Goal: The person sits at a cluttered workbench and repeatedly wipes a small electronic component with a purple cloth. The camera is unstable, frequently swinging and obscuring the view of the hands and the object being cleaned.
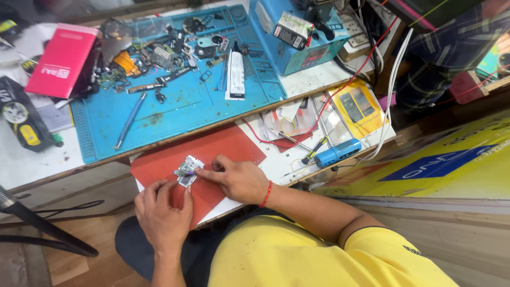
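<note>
Left hand [162, 212], fingertips perhaps hiding circuit board [188, 170] edge

We see the left hand [162, 212] and right hand [237, 179] both touching a small circuit board [188, 170] on the near red mat [223, 148]; the blue work mat [180, 106] lies beyond.

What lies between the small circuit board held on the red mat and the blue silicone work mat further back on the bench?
In the head view, between the small circuit board and the blue silicone work mat lie bare red mat and the bench's wooden edge.
</note>
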